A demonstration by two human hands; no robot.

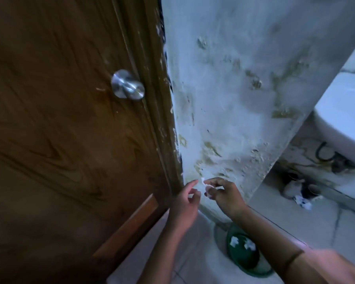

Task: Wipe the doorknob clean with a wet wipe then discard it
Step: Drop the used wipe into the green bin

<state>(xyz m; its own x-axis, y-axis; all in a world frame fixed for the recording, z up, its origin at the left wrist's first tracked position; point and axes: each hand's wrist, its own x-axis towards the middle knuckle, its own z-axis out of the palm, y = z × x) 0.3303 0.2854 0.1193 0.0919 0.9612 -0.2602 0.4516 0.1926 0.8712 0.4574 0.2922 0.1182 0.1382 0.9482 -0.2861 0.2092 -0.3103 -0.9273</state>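
Observation:
A round silver doorknob (pixel 128 85) sticks out of the brown wooden door (pixel 55 130) near its right edge. Well below it, my two hands meet in front of the stained wall. My right hand (pixel 223 194) pinches a small crumpled white wet wipe (pixel 205 187) between its fingertips. My left hand (pixel 186 201) is beside it with its fingers spread, the fingertips close to the wipe; I cannot tell if they touch it. A green bin (pixel 244 253) stands on the floor under my right forearm, with white crumpled pieces inside.
The peeling door frame (pixel 162 111) runs between door and mouldy white wall (pixel 244 89). A white basin (pixel 344 119) hangs at the right, with pipes below it. Scraps of litter (pixel 302 201) lie on the tiled floor.

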